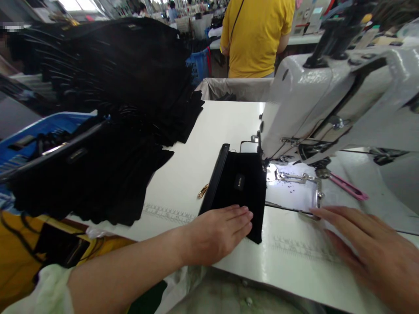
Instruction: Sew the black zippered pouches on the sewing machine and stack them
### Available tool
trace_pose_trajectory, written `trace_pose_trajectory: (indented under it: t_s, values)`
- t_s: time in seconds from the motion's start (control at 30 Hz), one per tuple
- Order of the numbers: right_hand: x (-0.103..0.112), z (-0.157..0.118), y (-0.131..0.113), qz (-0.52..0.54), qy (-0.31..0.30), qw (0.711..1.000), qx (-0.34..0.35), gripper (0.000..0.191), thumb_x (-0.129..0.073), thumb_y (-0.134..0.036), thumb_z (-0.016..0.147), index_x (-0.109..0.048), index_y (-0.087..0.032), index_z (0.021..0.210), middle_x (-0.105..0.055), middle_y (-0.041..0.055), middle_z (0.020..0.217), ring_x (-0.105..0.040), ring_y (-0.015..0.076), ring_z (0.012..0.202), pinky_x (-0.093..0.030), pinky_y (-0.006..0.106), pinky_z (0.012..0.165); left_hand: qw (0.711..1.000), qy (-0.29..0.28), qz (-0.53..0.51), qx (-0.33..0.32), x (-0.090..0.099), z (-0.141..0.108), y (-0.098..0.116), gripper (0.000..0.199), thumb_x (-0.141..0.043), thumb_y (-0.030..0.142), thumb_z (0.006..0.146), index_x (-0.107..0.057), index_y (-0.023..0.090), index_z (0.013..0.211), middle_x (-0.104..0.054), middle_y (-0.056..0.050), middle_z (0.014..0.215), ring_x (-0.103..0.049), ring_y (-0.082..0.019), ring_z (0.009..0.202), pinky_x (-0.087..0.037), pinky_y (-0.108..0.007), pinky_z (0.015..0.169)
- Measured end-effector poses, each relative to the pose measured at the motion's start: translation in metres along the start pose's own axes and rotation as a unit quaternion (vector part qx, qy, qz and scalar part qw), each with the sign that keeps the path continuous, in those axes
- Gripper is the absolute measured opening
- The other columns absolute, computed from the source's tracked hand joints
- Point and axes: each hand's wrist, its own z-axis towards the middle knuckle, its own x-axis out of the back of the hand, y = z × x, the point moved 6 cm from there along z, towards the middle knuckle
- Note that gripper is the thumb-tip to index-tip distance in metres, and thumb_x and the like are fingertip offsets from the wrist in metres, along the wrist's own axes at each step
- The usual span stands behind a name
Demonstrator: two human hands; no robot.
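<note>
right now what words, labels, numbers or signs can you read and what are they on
None legible for certain.
Label on black fabric panel: pale lettering, too small.
Tag on lower black fabric stack: too blurred.
Ruler scales on white sewing table: numbers too blurred.

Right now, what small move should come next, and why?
Probably bring the right hand to the near corner of the black fabric piece to steady it: only the left hand rests on it, and its edge lies beside the sewing machine.

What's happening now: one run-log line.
left hand: flat on black fabric piece | right hand: open, near sewing machine | gold clasp: on white table
</note>
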Motion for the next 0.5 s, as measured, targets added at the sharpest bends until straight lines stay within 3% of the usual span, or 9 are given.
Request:
trace_pose_trajectory:
  t_s: [0.13, 0.23, 0.3, 0.4, 0.5]
  values:
    - [-0.004, -0.002, 0.030, 0.022, -0.044, 0.997, 0.062, 0.032, -0.027, -0.027, 0.090, -0.058, -0.026, 0.100, -0.060, 0.0067, 0.092, -0.054, 0.0204, 0.083, -0.036, 0.039, 0.077, 1.000, -0.009, 0.000, -0.005, 0.001, 0.001, 0.000, 0.035, -0.032, 0.009, 0.082, -0.055, 0.000, 0.106, -0.054, -0.016, 0.115, -0.048, -0.024, 0.110, -0.039, -0.034, 0.097]
    - [-0.009, 0.023, 0.023, 0.050, -0.029, 0.995, 0.083, 0.031, -0.029, -0.030, 0.089, -0.060, -0.025, 0.087, -0.060, 0.0041, 0.083, -0.054, 0.0196, 0.077, -0.035, 0.039, 0.076, 1.000, -0.008, 0.001, -0.005, 0.001, 0.001, 0.001, 0.035, -0.032, 0.009, 0.082, -0.055, 0.001, 0.107, -0.054, -0.015, 0.115, -0.047, -0.024, 0.110, -0.039, -0.034, 0.097]
    - [-0.019, 0.047, 0.017, 0.035, -0.038, 0.998, 0.037, 0.029, -0.035, -0.036, 0.087, -0.058, -0.020, 0.080, -0.058, 0.0043, 0.077, -0.052, 0.0188, 0.071, -0.036, 0.036, 0.070, 1.000, -0.005, 0.003, -0.005, 0.000, 0.000, 0.001, 0.034, -0.033, 0.009, 0.082, -0.055, 0.001, 0.107, -0.054, -0.015, 0.115, -0.047, -0.024, 0.111, -0.039, -0.034, 0.097]
    - [-0.037, 0.078, 0.018, -0.028, -0.055, 0.994, -0.091, 0.026, -0.049, -0.041, 0.080, -0.053, -0.016, 0.071, -0.055, 0.0042, 0.067, -0.048, 0.0171, 0.058, -0.032, 0.030, 0.052, 1.000, 0.000, 0.007, -0.003, -0.001, 0.000, 0.002, 0.034, -0.033, 0.010, 0.083, -0.055, 0.001, 0.107, -0.054, -0.015, 0.115, -0.048, -0.024, 0.110, -0.039, -0.034, 0.096]
    - [-0.039, 0.092, 0.012, -0.053, -0.025, 0.993, -0.105, 0.020, -0.054, -0.034, 0.077, -0.053, -0.015, 0.070, -0.053, 0.0042, 0.067, -0.048, 0.0180, 0.062, -0.031, 0.028, 0.053, 1.000, 0.011, 0.016, -0.002, -0.001, 0.002, 0.002, 0.034, -0.032, 0.009, 0.083, -0.056, 0.001, 0.105, -0.056, -0.015, 0.113, -0.049, -0.023, 0.109, -0.040, -0.033, 0.095]
